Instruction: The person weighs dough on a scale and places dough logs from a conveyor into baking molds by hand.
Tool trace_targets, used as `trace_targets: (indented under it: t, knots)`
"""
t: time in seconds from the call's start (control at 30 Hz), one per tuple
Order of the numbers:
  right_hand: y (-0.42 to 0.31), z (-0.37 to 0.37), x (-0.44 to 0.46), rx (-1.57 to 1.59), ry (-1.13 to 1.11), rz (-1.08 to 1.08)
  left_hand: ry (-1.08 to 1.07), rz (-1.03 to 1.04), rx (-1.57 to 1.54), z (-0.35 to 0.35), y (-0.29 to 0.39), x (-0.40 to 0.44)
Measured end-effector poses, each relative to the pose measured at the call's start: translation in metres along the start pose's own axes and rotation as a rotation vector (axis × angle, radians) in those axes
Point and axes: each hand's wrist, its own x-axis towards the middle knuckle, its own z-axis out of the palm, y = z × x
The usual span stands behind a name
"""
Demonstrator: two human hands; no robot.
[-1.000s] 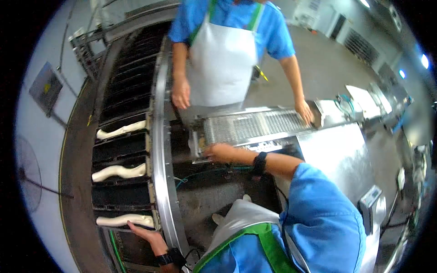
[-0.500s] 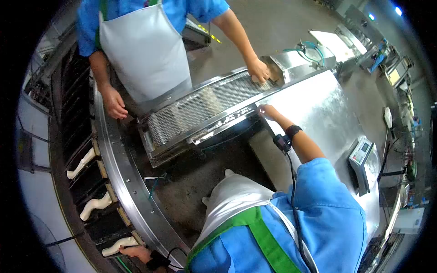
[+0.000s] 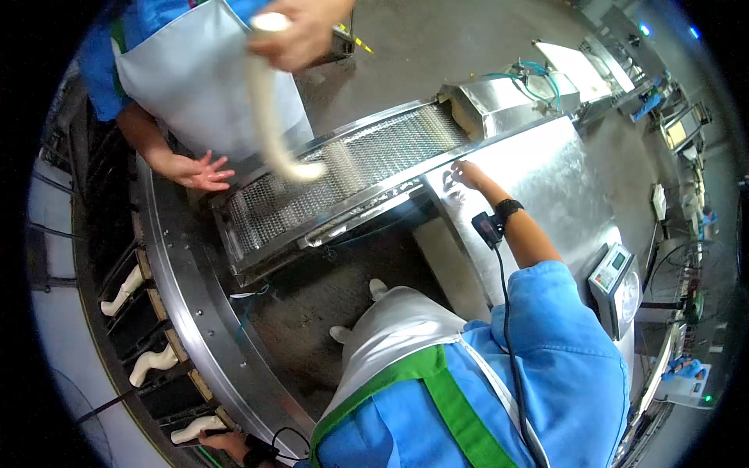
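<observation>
Three pale elongated pieces lie in dark trays along the curved conveyor (image 3: 187,288) at the left. My left hand (image 3: 222,441) reaches to the lowest piece (image 3: 197,428), its fingers at the near end; whether they grip it is too small to tell. My right hand (image 3: 466,175) is at the edge of the steel table (image 3: 538,187), beside the mesh belt (image 3: 374,156), its fingers curled and nothing clearly visible in them. Across the belt, a co-worker's hand (image 3: 296,35) holds up a long pale curved piece (image 3: 269,117), blurred by motion.
The co-worker's other hand (image 3: 199,171) is spread near the belt's left end. A scale (image 3: 612,273) stands on the table's right side. A metal housing (image 3: 511,109) covers the belt's far end. A cable runs from my right wrist.
The co-worker has lifted a pale piece above the belt. My right hand has moved from the belt's left end to the table edge. My left hand has stayed at the lowest piece.
</observation>
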Motion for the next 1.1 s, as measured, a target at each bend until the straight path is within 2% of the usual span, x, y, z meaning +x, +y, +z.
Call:
trace_targets:
  t: [0.1, 0.33, 0.4, 0.47, 0.53, 0.67, 0.77, 0.87, 1.1]
  knots:
    - [0.001, -0.003, 0.004, -0.005, 0.004, -0.057, 0.005, 0.046, 0.062, -0.003, -0.003, 0.009]
    - [0.001, -0.012, 0.017, -0.079, -0.001, -0.009, -0.025, 0.143, 0.349, -0.03, -0.029, 0.031]
    - [0.008, -0.006, 0.026, -0.165, 0.207, -0.014, -0.051, 0.178, 0.442, -0.04, -0.041, 0.039]
    - [-0.005, -0.012, 0.027, -0.135, 0.18, 0.02, -0.077, 0.216, 0.51, -0.048, -0.054, 0.046]
    - [-0.014, -0.013, 0.03, -0.157, 0.272, 0.043, -0.105, 0.259, 0.549, -0.056, -0.07, 0.057]
    - [-0.021, -0.011, 0.044, -0.272, 0.194, 0.034, -0.143, 0.323, 0.562, -0.08, -0.094, 0.077]
    - [-0.029, -0.011, 0.049, -0.297, 0.17, 0.03, -0.099, 0.256, 0.64, -0.092, -0.084, 0.065]
    - [-0.029, -0.005, 0.055, -0.339, 0.153, 0.014, -0.021, 0.141, 0.729, -0.087, -0.055, 0.012]
    - [-0.03, -0.01, 0.061, -0.42, 0.158, 0.025, 0.06, 0.169, 0.805, -0.108, -0.057, -0.009]
